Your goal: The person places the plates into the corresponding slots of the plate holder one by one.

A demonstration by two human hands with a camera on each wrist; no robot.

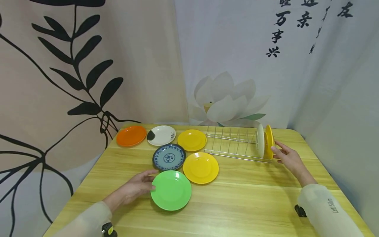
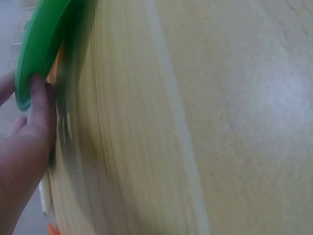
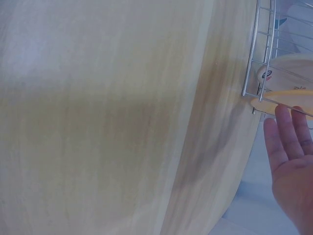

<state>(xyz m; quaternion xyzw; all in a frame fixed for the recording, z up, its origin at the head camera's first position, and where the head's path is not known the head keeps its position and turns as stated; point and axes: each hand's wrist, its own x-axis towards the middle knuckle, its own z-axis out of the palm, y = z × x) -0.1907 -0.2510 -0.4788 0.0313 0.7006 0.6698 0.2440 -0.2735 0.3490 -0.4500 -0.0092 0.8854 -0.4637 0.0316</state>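
My left hand (image 1: 137, 187) pinches the left rim of a bright green plate (image 1: 171, 191), thumb on top and fingers underneath. In the left wrist view the green plate (image 2: 41, 44) is seen nearly edge-on, just above the wood, over its own shadow. At the right end of a wire dish rack (image 1: 231, 141), my right hand (image 1: 288, 160) touches the outer side of an upright yellow plate (image 1: 268, 141). Its fingers look fairly straight in the right wrist view, and the thumb is hidden there. A white plate (image 1: 260, 141) stands upright beside that yellow one.
Left of the rack lie an orange plate (image 1: 131, 136), a white plate with a dark patch (image 1: 161, 135), a blue patterned plate (image 1: 169, 158) and two yellow plates, one behind (image 1: 191, 140) and one nearer (image 1: 201, 168). Curtains hang behind the wooden table (image 1: 237, 204).
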